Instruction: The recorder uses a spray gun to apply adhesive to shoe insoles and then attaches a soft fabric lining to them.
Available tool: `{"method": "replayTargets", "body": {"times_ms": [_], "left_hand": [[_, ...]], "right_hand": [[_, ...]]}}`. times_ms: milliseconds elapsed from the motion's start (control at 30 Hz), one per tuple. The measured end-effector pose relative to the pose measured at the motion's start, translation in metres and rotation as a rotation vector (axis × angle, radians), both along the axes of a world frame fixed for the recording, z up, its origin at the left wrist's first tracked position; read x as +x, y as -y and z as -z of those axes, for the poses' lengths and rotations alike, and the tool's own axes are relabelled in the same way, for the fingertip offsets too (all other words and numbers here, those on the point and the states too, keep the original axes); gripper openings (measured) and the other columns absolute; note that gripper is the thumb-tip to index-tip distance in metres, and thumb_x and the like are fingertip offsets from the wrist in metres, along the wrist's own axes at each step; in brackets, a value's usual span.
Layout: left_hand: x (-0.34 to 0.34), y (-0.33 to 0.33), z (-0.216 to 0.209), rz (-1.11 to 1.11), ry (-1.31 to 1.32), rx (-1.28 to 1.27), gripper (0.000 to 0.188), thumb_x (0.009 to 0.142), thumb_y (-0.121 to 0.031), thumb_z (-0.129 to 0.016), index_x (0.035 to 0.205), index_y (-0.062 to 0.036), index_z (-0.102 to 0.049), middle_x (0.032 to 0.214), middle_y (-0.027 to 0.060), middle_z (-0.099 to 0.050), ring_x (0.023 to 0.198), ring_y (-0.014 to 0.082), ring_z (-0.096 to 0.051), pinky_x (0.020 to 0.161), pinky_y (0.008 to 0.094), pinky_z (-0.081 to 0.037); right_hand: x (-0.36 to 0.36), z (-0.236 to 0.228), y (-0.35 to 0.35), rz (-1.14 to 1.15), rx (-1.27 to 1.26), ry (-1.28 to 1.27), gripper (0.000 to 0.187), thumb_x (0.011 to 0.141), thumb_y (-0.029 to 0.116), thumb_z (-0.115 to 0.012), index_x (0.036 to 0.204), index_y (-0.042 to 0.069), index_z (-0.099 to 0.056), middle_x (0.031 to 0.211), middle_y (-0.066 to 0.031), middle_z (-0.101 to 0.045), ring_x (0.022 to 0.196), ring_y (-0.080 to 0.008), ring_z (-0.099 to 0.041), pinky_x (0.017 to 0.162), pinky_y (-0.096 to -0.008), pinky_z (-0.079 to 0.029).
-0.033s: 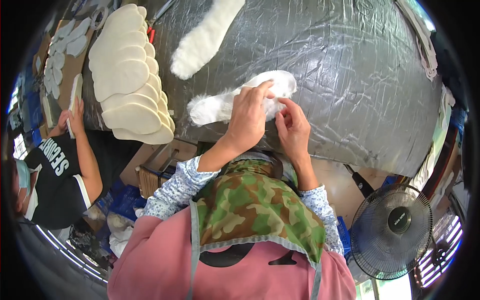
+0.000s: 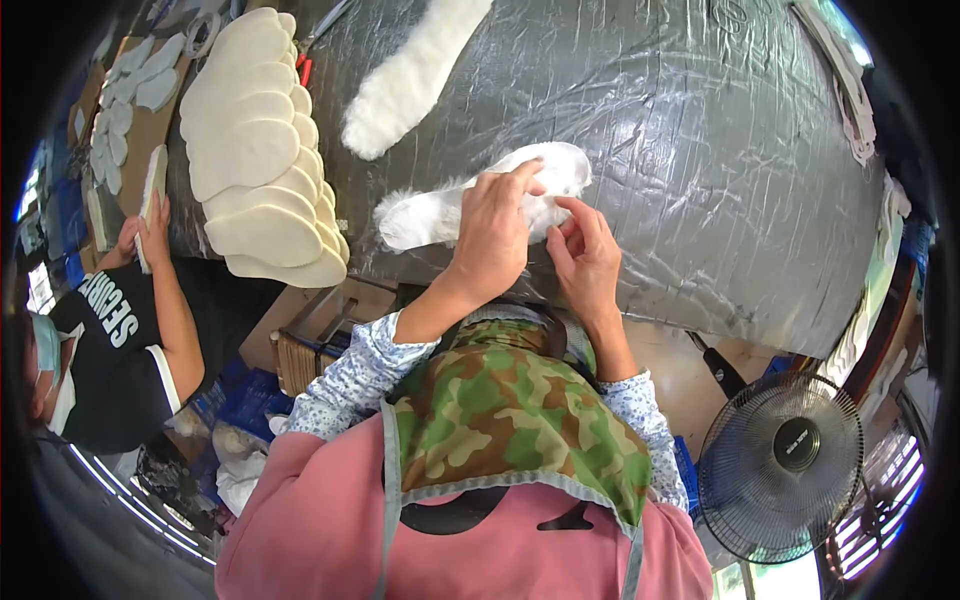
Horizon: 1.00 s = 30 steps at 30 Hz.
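Observation:
A fluffy white insole (image 2: 415, 220) lies crosswise on the table in front of me, its smoother backing side partly showing at the right end. Across its middle rests my left hand (image 2: 492, 228), fingers extended over the surface and covering part of it. At the near right edge, my right hand (image 2: 588, 250) is closed, thumb and bent fingers gripping the fleecy border. The exact pinch point is partly hidden by the fingers. Farther off, a second fluffy insole (image 2: 405, 90) lies apart from both hands.
A fanned stack of cream insoles (image 2: 240, 140) stands to the left, with red-handled pliers (image 2: 304, 68) behind it. A co-worker (image 2: 130, 330) holds a pale strip-like piece (image 2: 153, 200) at far left. A black fan (image 2: 785, 455) stands at lower right, beyond the table's edge (image 2: 740, 340).
My right thumb has moved very slightly left along the insole's edge. The fan head has shifted a little down and left. The insoles lie as before.

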<state>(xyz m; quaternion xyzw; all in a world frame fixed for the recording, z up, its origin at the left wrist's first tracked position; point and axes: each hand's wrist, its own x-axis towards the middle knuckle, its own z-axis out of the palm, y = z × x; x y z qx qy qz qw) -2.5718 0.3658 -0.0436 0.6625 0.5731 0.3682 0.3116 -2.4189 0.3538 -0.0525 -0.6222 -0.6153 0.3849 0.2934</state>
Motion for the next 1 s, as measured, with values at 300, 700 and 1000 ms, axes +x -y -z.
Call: {"method": "replayTargets", "body": {"times_ms": [300, 700, 1000], "left_hand": [[-0.009, -0.028, 0.008, -0.167, -0.235, -0.066, 0.050, 0.082, -0.001, -0.053, 0.131, -0.0094, -0.048, 0.107, 0.0048, -0.063, 0.102, 0.0254, -0.054, 0.090, 0.0405, -0.037], [-0.010, -0.038, 0.013, -0.037, -0.264, -0.310, 0.048, 0.080, -0.003, -0.050, 0.128, -0.0111, -0.048, 0.099, 0.0088, -0.061, 0.099, 0.0253, -0.055, 0.088, 0.0422, -0.035], [-0.011, -0.047, 0.017, -0.021, -0.246, -0.343, 0.047, 0.081, -0.005, -0.050, 0.128, -0.0109, -0.047, 0.096, 0.0088, -0.061, 0.097, 0.0263, -0.056, 0.088, 0.0425, -0.036]], "right_hand": [[0.049, -0.006, -0.045, -0.170, 0.112, 0.089, 0.018, 0.079, 0.004, -0.069, 0.095, 0.011, -0.068, 0.084, -0.0037, -0.055, 0.058, -0.0143, -0.052, 0.056, -0.0285, -0.045], [0.046, -0.007, -0.059, -0.613, 0.214, 0.226, 0.020, 0.073, 0.004, -0.068, 0.092, 0.012, -0.065, 0.090, -0.0049, -0.055, 0.081, -0.0230, -0.060, 0.068, -0.0351, -0.050], [0.051, -0.003, -0.077, -0.753, 0.265, 0.251, 0.022, 0.071, 0.008, -0.072, 0.091, 0.012, -0.063, 0.096, -0.0027, -0.055, 0.087, -0.0216, -0.058, 0.074, -0.0347, -0.050]]}}
